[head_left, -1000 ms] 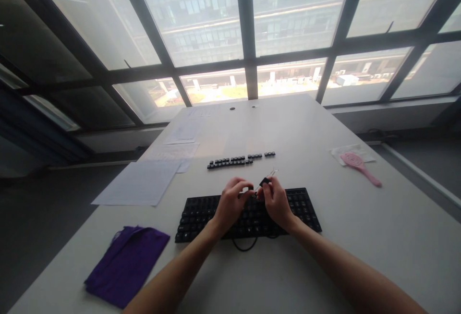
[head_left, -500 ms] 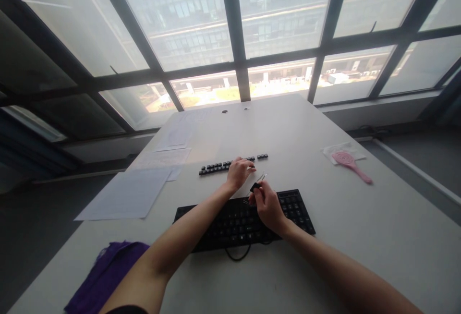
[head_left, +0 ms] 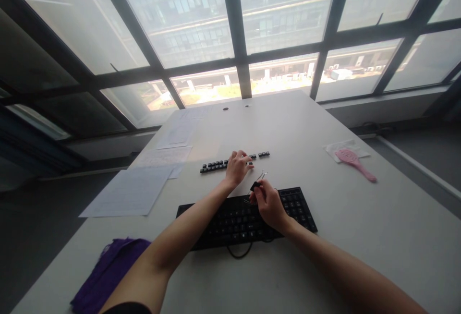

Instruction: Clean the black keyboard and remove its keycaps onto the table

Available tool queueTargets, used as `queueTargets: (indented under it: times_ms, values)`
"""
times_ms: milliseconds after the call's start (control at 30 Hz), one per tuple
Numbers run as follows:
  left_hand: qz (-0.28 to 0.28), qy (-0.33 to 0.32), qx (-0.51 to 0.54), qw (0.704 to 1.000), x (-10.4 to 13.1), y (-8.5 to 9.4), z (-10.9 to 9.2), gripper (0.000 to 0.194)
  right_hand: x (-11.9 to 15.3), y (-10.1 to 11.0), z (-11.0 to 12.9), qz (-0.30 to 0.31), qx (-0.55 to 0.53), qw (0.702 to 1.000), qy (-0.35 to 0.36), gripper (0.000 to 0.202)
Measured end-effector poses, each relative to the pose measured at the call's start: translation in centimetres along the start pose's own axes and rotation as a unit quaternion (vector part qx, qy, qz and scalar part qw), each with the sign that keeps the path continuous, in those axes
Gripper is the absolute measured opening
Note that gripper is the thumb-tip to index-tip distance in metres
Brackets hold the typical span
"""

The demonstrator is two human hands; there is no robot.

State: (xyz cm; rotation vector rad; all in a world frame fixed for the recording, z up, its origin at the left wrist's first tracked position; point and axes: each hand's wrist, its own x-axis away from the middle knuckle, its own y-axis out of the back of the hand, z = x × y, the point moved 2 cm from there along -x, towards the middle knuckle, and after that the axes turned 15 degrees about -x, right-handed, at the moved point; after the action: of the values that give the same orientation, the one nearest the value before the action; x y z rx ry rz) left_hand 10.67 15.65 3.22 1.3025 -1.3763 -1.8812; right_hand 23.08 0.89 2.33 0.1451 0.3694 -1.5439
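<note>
My left hand [head_left: 237, 167] reaches over the rows of loose black keycaps [head_left: 216, 165] on the table, its thumb and fingers closed around a single black keycap [head_left: 251, 163] at the second row's right end. My right hand [head_left: 268, 202] grips a keycap puller [head_left: 256, 186] with a black body and thin wire loops sticking out at both ends. It is held just above the back edge of the black keyboard [head_left: 234, 223]. Both forearms cross over the keyboard and hide parts of it.
Papers [head_left: 126, 191] lie along the table's left side, with a purple cloth [head_left: 111, 271] at the near left. To the right, a pink hairbrush [head_left: 355, 163] rests partly on a clear plastic wrapper [head_left: 336, 148]. The keyboard's cable [head_left: 239, 256] loops out at its front.
My left hand has shifted very slightly away from me, bringing the keycap closer to the row. My right hand keeps the puller in nearly the same place. The view has tilted a little.
</note>
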Motion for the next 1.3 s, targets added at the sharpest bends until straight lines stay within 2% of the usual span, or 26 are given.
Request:
queueTargets:
  times_ms: [200,633,733,833,933,1033,1100,1167,1300]
  values:
    - [0.004,0.006,-0.010,1.000,-0.5,-0.2,0.2,0.007,0.0,0.0,-0.3,0.007,0.002,1.000,-0.004,0.009]
    - [0.011,0.026,-0.006,1.000,-0.7,-0.1,0.6,0.009,0.0,0.0,0.3,0.011,-0.004,1.000,-0.005,0.008]
    - [0.007,0.027,-0.001,1.000,-0.6,0.4,0.8,0.011,0.0,0.0,0.4,0.007,-0.009,1.000,-0.001,0.009]
    - [-0.019,0.039,0.003,0.999,-0.2,1.6,1.4,0.011,-0.1,0.0,0.4,-0.024,-0.021,0.999,0.003,0.012]
    - [-0.042,0.072,0.009,0.997,1.1,3.4,2.2,0.012,-0.3,0.2,0.3,-0.074,-0.043,0.996,0.000,0.016]
    - [-0.046,0.101,0.028,0.993,3.5,5.5,2.0,0.018,-0.5,0.4,0.4,-0.097,-0.051,0.994,-0.004,0.017]
    - [-0.041,0.105,0.048,0.993,5.6,6.8,0.9,0.020,-0.7,0.6,0.6,-0.088,-0.030,0.996,0.000,0.016]
    - [-0.015,0.080,0.082,0.993,7.8,7.6,-0.6,0.022,-0.8,1.0,0.8,-0.070,0.000,0.998,0.004,0.014]
    - [0.040,0.047,0.149,0.987,11.1,7.9,-3.2,0.026,-0.9,1.7,1.1,-0.026,0.069,0.997,0.011,0.011]
